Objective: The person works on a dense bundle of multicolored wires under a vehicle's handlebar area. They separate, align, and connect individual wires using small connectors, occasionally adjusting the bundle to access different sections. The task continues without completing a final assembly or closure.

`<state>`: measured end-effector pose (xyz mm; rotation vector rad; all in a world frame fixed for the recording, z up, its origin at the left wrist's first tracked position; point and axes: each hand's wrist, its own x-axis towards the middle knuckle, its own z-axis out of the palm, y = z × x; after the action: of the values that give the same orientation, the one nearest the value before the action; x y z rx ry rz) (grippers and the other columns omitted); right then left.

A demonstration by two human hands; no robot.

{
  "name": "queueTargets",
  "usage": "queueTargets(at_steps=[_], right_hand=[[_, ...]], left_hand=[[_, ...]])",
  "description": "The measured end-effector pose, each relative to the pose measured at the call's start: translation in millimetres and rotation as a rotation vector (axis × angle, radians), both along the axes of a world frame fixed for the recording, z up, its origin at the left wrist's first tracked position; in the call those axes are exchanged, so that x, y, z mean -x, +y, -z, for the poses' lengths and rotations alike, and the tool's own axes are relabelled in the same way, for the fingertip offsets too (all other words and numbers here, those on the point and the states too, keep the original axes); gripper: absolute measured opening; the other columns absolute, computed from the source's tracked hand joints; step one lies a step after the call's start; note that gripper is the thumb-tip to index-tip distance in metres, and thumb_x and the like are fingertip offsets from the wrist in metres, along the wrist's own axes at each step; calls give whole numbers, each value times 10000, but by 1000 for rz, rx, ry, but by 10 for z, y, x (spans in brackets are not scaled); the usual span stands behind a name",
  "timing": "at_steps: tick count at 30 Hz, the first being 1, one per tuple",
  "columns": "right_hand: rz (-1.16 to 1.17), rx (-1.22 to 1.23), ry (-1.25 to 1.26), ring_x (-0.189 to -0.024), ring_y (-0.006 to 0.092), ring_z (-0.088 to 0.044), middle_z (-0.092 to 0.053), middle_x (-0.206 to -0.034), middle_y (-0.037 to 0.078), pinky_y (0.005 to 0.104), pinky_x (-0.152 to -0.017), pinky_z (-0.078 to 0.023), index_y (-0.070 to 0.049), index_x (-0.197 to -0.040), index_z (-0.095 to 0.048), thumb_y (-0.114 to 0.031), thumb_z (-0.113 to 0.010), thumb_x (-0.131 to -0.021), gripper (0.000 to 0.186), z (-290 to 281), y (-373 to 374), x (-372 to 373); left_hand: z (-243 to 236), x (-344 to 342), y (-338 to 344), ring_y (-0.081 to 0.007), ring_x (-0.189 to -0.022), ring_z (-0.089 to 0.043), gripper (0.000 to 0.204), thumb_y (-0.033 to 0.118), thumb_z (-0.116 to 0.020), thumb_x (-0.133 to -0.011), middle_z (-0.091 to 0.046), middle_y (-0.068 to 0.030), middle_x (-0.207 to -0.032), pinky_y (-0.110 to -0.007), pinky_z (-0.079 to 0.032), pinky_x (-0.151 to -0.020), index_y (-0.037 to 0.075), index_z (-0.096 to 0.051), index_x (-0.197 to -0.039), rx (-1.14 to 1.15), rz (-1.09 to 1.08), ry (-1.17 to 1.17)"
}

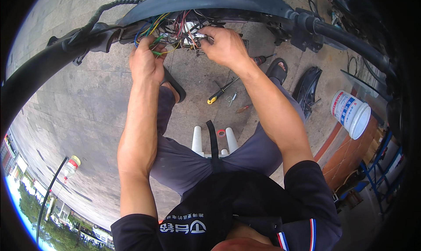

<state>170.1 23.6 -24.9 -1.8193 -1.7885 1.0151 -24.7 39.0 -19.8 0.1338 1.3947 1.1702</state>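
A tangle of coloured wires [177, 28] hangs out beneath a dark curved vehicle panel [206, 1]. My left hand [147, 62] is closed at the left of the tangle, its fingers pinching green wires [156, 53] that have yellow and blue ones around them. At the right side, my right hand [224, 48] pinches a small silvery-white piece [200, 35] on the wires; its exact kind is too small to tell. White connectors [189, 28] sit among the wires between both hands. The deeper part of the bundle is hidden by the panel.
Black handlebars [37, 78] spread to both sides. On the paved ground between my feet lie a yellow-handled screwdriver [215, 97] and small metal bits; a power tool [259, 60] lies beyond. A red tape roll [221, 133] is near white stool legs [197, 139]. A white bucket [351, 114] stands right.
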Motion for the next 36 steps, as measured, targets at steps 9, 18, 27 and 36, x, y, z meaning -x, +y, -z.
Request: queueTargets(at_steps=[9,18,27,36], right_hand=[[-68,-74,-152,-793,365,-612,-648,-841,164,441,-729,-492,-120,-1021,-643,-195,-562,-761,282,69,-26,67],[-7,-297,-35,-793,356,-597,-615,-841,185,418,-718,-480,-8,-978,-586,-142,-591,-746,268,44,-24,40],[62,-164,250,-694,209,-606,-632,-787,117,316,-643,-479,-10,-968,-597,-154,-627,-759,255,-39,-38,65],[197,22,387,-658,96,-570,-644,-773,74,259,-595,-465,-13,-934,-631,-141,-621,-783,198,-113,-28,77]], left_hand=[[-7,5,-7,-241,-744,-543,205,75,-560,-823,-541,-145,-843,-360,-454,-647,-47,-503,-977,-15,24,33],[-123,-96,-4,-163,-758,-546,325,83,-633,-776,-539,-83,-970,-289,-449,-696,-12,-482,-1048,-153,-30,555],[-467,-469,-392,-143,-598,-509,105,5,-636,-711,-577,-47,-745,-242,-417,-543,39,-587,-798,-849,396,1129],[-384,-505,-488,-90,-620,-564,278,116,-546,-872,-647,-106,-923,-203,-446,-538,-40,-538,-1102,-292,558,303]])
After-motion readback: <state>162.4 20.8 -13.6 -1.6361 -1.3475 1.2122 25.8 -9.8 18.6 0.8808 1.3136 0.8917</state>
